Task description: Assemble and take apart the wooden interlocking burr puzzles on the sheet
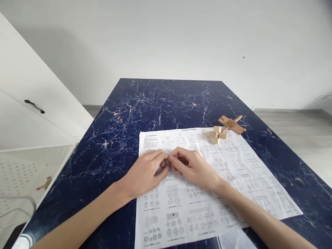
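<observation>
My left hand and my right hand meet over the upper left part of a large printed instruction sheet. Both have their fingers curled, and the fingertips come together in a pinch. Anything between them is hidden or too small to make out. The sheet carries rows of small line drawings of puzzles with captions. At its top right edge stands a pale wooden interlocking puzzle shaped like a cross. Just behind it is a second wooden puzzle, with flat crossed boards and a dark marking.
The table has a dark blue marbled top. A white cabinet with a black handle stands on the left. Below the table's left edge, another wooden piece lies near a white cable. Beyond the far edge rises a pale wall.
</observation>
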A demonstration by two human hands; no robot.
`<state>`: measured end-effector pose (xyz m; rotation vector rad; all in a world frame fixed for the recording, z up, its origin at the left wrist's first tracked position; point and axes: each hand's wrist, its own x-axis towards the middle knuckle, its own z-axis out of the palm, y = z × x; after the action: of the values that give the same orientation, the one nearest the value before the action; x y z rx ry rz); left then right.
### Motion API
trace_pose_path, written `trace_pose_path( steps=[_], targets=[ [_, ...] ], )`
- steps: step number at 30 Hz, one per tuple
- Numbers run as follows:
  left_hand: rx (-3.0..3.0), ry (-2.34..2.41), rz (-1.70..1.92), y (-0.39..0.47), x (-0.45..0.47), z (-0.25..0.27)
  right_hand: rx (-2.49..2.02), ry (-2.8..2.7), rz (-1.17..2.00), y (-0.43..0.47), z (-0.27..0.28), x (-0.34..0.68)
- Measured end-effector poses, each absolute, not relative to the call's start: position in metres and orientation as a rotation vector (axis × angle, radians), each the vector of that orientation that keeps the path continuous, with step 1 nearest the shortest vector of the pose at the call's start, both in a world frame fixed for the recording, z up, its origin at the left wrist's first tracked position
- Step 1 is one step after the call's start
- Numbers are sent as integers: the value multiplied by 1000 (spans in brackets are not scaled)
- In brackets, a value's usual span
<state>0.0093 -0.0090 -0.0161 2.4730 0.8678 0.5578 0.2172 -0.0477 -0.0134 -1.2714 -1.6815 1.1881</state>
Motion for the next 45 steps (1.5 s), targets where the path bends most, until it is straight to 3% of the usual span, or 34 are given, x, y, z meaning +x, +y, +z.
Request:
trace_pose_path(
  steps=[16,28,45],
  targets=[
    [2483,969,569,-2,5,-21,-1210,-1426,1358,-46,-13,221],
    [2527,952,632,-4,3,-22,-1319,-1733,1017,-50,-17,213],
    [2517,828,580,-7,3,-19,-1314,-1765,993,-47,-18,213]
  ],
)
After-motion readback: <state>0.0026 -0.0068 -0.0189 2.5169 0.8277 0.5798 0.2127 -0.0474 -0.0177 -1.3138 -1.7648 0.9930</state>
